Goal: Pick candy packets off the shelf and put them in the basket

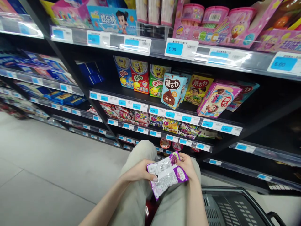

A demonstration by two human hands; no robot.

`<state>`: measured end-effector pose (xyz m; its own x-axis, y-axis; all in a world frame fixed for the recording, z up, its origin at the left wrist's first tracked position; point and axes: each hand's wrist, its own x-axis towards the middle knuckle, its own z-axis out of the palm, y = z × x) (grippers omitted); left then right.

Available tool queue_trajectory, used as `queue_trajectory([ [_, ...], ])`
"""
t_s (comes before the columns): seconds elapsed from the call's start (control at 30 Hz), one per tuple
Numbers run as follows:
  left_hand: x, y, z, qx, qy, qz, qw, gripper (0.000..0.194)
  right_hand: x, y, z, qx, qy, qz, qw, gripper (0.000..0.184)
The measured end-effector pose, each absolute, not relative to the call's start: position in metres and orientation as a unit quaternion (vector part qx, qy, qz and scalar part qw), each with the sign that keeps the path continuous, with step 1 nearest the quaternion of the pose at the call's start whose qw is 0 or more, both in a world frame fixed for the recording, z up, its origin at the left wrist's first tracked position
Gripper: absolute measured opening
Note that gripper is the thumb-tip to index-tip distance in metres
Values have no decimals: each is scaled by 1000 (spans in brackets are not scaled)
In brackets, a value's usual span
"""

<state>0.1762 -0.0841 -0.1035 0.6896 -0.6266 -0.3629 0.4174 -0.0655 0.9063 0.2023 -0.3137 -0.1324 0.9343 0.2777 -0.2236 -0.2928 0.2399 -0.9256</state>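
Note:
A purple and white candy bag (165, 176) with grapes printed at one corner is held above my knees, its printed back facing up. My left hand (140, 171) grips its left edge, thumb pressed on the printed side. On the right edge, my right hand (185, 166) pinches the bag near the grape picture. The fingers beneath the bag are hidden. Beyond my knees, candy bags (171, 125) in similar bright colours stand in boxes on a low shelf.
A dark shopping basket (225, 207) rests on the floor to my right. Snack boxes (172, 91) stand on the middle shelf (141, 102), one leaning forward over its edge. Pink candy boxes (211, 31) line the shelf above. Grey floor tiles (47, 175) extend on the left.

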Motion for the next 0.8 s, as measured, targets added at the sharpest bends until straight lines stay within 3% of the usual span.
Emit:
queue_trajectory([
  [0.2, 174, -81, -99, 487, -146, -559, 655, 53, 197, -311, -132, -555, -46, 258, 790, 39],
  [0.3, 172, -89, -102, 516, -153, -517, 665, 58, 196, -304, -131, -554, -59, 285, 780, 38],
  [0.5, 165, -109, -109, 665, -155, -426, 594, 39, 198, -299, -132, -553, -60, 314, 769, 38],
  [0.8, 164, -113, -106, 576, -193, -460, 648, 70, 198, -308, -138, -547, -29, 271, 792, 34],
])
